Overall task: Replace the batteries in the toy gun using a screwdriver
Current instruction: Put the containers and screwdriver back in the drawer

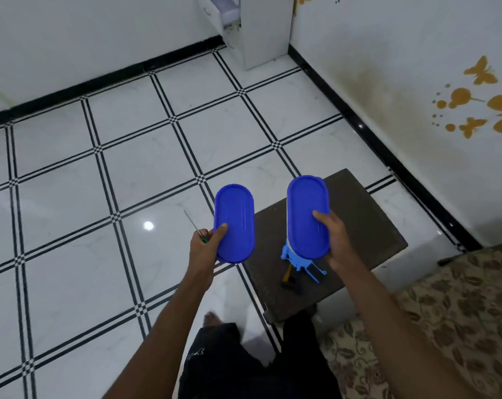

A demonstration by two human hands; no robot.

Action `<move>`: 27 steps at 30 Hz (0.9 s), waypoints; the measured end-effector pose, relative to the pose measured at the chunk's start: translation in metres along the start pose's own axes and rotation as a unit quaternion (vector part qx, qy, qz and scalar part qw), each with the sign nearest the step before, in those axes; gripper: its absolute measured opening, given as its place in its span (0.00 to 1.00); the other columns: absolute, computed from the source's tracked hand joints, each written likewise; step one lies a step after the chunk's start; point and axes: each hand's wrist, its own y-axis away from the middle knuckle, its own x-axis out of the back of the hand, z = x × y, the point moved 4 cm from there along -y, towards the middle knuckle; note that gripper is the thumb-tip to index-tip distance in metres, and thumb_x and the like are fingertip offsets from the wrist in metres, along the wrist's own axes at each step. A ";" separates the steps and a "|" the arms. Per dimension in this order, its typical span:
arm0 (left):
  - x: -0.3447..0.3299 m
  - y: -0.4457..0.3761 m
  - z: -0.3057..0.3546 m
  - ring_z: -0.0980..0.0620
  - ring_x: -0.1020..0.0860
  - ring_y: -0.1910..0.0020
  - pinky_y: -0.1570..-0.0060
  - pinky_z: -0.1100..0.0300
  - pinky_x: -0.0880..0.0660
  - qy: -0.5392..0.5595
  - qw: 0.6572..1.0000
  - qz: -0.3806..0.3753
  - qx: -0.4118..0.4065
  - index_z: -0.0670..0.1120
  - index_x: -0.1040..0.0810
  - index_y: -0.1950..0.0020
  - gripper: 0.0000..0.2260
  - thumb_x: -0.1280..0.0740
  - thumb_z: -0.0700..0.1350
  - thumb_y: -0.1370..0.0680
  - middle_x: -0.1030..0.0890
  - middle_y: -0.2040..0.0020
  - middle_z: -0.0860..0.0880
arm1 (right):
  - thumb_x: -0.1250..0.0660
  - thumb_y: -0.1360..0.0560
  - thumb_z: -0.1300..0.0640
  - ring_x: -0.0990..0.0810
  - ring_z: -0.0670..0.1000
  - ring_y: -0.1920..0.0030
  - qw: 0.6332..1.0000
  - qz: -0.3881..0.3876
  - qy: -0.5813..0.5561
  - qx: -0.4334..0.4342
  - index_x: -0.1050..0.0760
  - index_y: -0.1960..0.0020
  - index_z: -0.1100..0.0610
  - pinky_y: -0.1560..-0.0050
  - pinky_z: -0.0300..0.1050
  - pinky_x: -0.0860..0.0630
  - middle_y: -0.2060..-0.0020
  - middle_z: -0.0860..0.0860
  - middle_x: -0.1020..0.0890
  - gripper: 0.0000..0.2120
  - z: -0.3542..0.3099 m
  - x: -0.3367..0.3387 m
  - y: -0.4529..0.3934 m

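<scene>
My left hand (205, 249) grips a blue oval lidded container (235, 223) and, together with it, a thin screwdriver (193, 226) with a green handle whose shaft sticks up to the left. My right hand (337, 240) grips a second blue oval lidded container (308, 216), thumb on its lid, above a dark small table (368, 226). A light-blue toy gun (300, 262) lies on that table, partly hidden under the right container. No batteries are visible.
The white tiled floor (100, 197) with black lines spreads to the left and ahead. A wall with gold butterfly decals (480, 96) stands at the right. A floral-patterned seat (460, 326) lies at the lower right. My legs in black trousers (229, 361) are below.
</scene>
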 end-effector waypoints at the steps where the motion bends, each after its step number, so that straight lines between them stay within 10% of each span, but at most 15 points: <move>1: 0.012 -0.008 0.001 0.51 0.27 0.61 0.69 0.60 0.31 0.004 1.000 -0.002 0.000 0.45 0.34 0.57 0.17 0.26 0.51 0.27 0.28 0.59 0.47 | 0.29 0.29 0.50 0.19 0.61 0.44 1.000 0.008 -0.002 0.007 0.24 0.35 0.56 0.54 0.53 0.21 0.41 0.58 0.19 0.24 0.006 -0.011 0.000; 17: 0.204 -0.110 0.109 0.51 0.26 0.60 0.69 0.60 0.31 0.046 0.998 -0.042 -0.014 0.45 0.35 0.59 0.21 0.24 0.53 0.30 0.28 0.60 0.48 | 0.28 0.30 0.49 0.21 0.62 0.40 0.998 0.047 -0.010 0.037 0.23 0.38 0.58 0.41 0.63 0.24 0.40 0.60 0.20 0.23 0.048 -0.244 -0.001; 27: 0.237 -0.221 0.221 0.52 0.27 0.60 0.67 0.59 0.30 0.064 0.997 -0.027 -0.037 0.45 0.35 0.54 0.20 0.26 0.52 0.28 0.29 0.60 0.50 | 0.30 0.30 0.50 0.20 0.57 0.45 0.997 -0.002 0.011 0.075 0.22 0.43 0.55 0.51 0.52 0.21 0.45 0.54 0.18 0.18 -0.020 -0.374 -0.107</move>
